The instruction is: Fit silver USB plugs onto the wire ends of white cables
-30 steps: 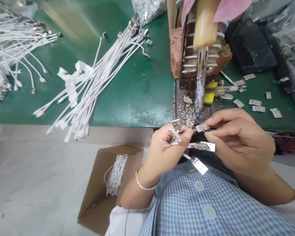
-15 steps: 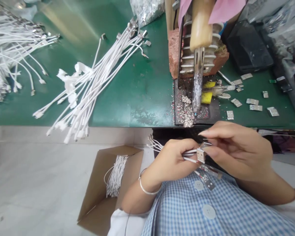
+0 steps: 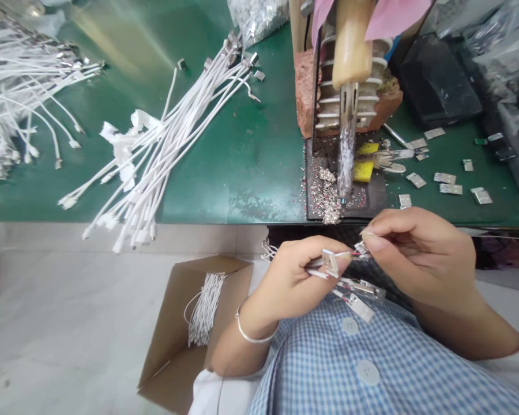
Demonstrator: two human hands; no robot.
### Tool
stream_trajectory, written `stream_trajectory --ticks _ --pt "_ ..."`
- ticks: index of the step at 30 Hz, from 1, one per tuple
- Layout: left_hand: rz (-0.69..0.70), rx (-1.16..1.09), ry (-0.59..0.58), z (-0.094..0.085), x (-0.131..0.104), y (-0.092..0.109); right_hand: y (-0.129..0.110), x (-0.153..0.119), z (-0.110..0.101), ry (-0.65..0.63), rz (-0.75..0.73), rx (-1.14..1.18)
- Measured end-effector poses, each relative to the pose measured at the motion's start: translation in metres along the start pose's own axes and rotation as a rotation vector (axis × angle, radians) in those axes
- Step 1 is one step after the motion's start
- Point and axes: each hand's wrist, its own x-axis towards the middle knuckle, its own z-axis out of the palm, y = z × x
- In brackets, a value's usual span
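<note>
Probably these white cables (image 3: 318, 274) weigh next to nothing and bend softly, while the metal plugs (image 3: 361, 309) on their ends look stiff, smooth and a little slippery. Weakest, I'd judge, are the thin red wires (image 3: 354, 252) between cable and plug, so a good hold is on the cable just behind them, or on a plug's flat sides. The left hand (image 3: 296, 282) is closed around several cables, with plugs sticking out near its fingertips and others hanging lower. The right hand (image 3: 421, 262) pinches one plug (image 3: 360, 248) between thumb and forefinger, its other fingers bent in. That plug sits between the two hands, just off the edge of the green table (image 3: 263, 173) and above the checked shirt (image 3: 315, 369)
</note>
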Motion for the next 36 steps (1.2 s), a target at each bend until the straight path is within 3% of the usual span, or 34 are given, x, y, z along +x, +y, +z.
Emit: stream_trajectory --ticks 12,21,36 --pt "0.098 0.127 0.086 -0.0016 0.0012 -0.0013 0.0026 0.0004 0.0008 -0.011 -0.11 -0.027" --pt "0.009 0.128 0.147 -0.0003 0.0001 -0.0022 0.0075 -0.002 -0.001 -0.021 -0.041 0.032" --pt "0.03 0.092 0.083 -0.0025 0.0033 0.0058 0.0036 -0.0009 -0.0019 -0.015 0.003 -0.01"
